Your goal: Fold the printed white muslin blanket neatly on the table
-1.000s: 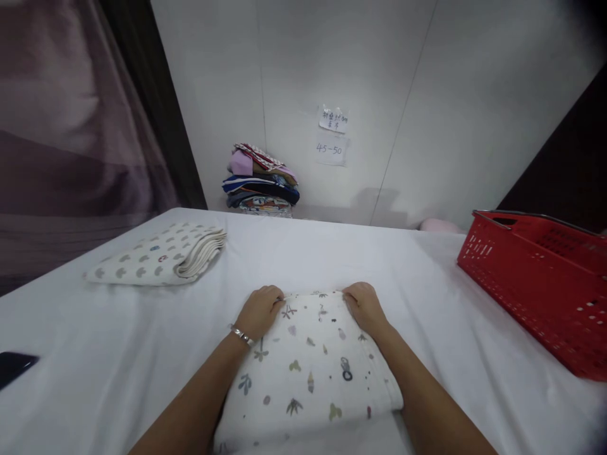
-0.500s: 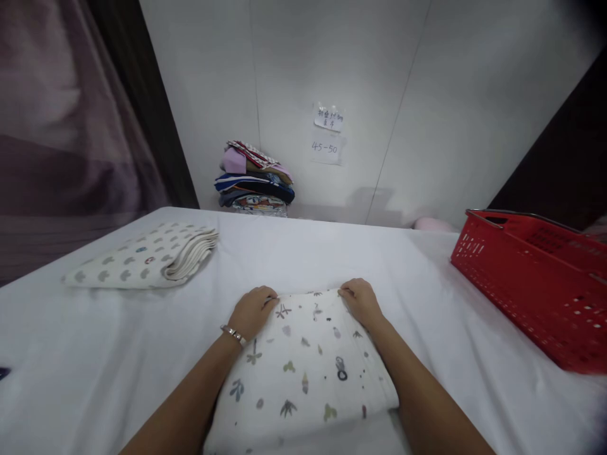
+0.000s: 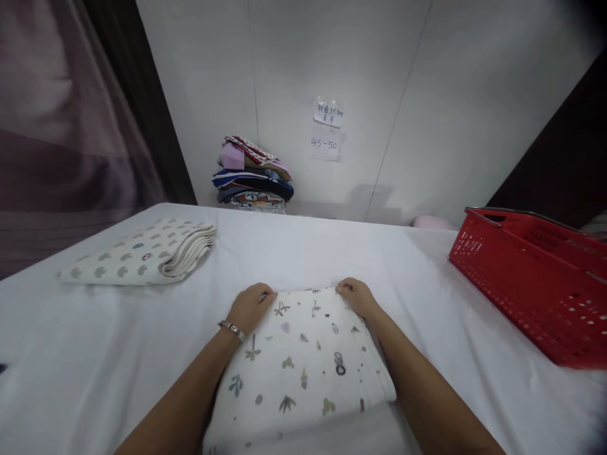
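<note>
A white cloth printed with small plants and other motifs lies folded on the table in front of me. My left hand pinches its far left corner, thumb against fingers. At the far right corner, my right hand grips the same cloth between thumb and fingers. A silver bracelet circles my left wrist. The cloth's near end runs out of the bottom of the view. Farther left lies a thick folded white cloth with grey motifs, apart from both hands.
A red plastic basket stands on the right of the white-covered table. Behind the table's far edge is a pile of folded fabrics. Paper notes hang on the wall, and a curtain hangs at left.
Both hands keep hold of the cloth's far corners, almost unmoved. The whole view has shifted very slightly; the cloth lies as before.
</note>
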The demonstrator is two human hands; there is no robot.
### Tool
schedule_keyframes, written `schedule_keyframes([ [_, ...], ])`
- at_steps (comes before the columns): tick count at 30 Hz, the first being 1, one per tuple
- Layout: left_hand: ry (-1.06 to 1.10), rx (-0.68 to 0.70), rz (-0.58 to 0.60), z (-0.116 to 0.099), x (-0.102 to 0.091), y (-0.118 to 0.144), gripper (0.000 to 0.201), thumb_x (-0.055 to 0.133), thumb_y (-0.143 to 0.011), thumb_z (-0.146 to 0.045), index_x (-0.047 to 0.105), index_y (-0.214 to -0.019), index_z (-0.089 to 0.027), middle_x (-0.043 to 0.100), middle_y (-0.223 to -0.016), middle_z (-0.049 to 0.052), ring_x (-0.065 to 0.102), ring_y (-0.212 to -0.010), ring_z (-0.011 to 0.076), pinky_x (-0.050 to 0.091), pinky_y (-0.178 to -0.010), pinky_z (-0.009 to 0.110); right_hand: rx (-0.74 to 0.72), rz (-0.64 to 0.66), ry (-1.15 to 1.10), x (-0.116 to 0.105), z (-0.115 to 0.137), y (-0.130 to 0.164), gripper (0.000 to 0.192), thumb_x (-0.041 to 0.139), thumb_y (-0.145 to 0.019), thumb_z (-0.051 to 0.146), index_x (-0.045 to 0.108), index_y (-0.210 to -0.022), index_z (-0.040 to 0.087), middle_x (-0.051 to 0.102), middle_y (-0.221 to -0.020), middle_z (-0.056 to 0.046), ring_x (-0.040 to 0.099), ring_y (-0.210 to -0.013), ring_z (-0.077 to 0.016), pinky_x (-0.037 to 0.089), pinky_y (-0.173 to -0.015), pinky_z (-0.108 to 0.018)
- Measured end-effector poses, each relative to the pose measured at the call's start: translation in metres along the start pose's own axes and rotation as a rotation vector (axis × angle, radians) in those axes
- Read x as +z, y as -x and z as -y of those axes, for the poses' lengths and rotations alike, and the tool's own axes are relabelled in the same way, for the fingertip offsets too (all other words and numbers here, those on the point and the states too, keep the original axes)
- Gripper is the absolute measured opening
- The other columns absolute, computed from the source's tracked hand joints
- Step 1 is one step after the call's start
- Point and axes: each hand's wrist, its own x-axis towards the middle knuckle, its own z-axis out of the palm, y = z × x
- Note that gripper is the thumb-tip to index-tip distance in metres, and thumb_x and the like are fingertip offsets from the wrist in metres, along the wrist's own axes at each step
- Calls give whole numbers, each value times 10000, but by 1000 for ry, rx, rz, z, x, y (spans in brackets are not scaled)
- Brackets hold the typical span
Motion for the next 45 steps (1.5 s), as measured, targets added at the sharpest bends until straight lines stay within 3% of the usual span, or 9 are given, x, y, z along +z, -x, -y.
schedule_keyframes([
  [7, 60, -75, 8, 3, 2, -1, 220, 439, -768, -389, 552, -720, -207, 617, -803, -6, 547, -781, 159, 388, -714, 278, -218, 46, 170, -4, 15, 1, 261, 536, -773, 342, 624, -989, 225, 610, -1043, -49, 515, -1004, -197, 380, -876, -337],
  [11, 54, -53, -3, 4, 3, -1, 223, 436, -772, -384, 554, -716, -204, 616, -798, 0, 544, -786, 159, 388, -719, 279, -356, 110, 128, 2, 29, -3, 202, 569, -762, 276, 633, -946, 224, 610, -1026, -41, 519, -991, -177, 387, -876, -317],
  [14, 47, -40, -10, 5, 4, -1, 217, 440, -773, -376, 560, -715, -205, 618, -801, 1, 544, -787, 159, 388, -715, 277, -371, 157, 114, 10, 34, -6, 144, 565, -760, 230, 639, -883, 214, 619, -981, -38, 534, -950, -167, 400, -849, -301],
  [17, 50, -37, -17, 6, 5, -2, 214, 443, -773, -372, 565, -715, -205, 620, -803, 0, 545, -784, 158, 388, -711, 275, -351, 145, 146, 14, 35, -6, 122, 540, -782, 237, 635, -855, 214, 627, -931, -32, 547, -899, -159, 411, -807, -289],
  [23, 44, -38, -25, 8, 7, -2, 223, 446, -770, -389, 568, -719, -209, 617, -798, -2, 544, -766, 158, 387, -695, 273, -556, 124, 217, 11, 39, -5, 122, 508, -802, 200, 626, -832, 203, 626, -956, -31, 534, -932, -154, 374, -866, -304],
  [34, 83, -9, -28, 8, 6, -1, 222, 439, -774, -378, 567, -714, -207, 617, -792, 2, 541, -770, 157, 395, -698, 275, -478, 105, 276, 13, 43, -3, 167, 435, -822, 172, 597, -787, 195, 617, -922, -39, 533, -900, -155, 385, -805, -282],
  [37, 92, -21, -35, 6, 5, -1, 243, 440, -772, -403, 567, -701, -209, 617, -778, 1, 545, -762, 155, 399, -703, 273, -379, 60, 259, 12, 41, -6, 157, 426, -829, 203, 580, -859, 206, 614, -918, -32, 538, -857, -148, 387, -755, -266],
  [41, 84, -46, -35, 6, 5, -2, 260, 447, -767, -426, 559, -682, -207, 615, -762, -4, 548, -744, 150, 396, -697, 267, -221, 115, 296, 14, 34, -12, 141, 430, -826, 232, 558, -779, 197, 610, -746, -7, 526, -682, -129, 348, -610, -224],
  [45, 62, -60, -40, 8, 8, -2, 263, 443, -766, -429, 552, -675, -208, 610, -763, -5, 542, -738, 152, 388, -677, 265, -194, 126, 316, 14, 33, -12, 153, 425, -832, 252, 559, -776, 203, 614, -740, -8, 523, -679, -133, 332, -598, -222],
])
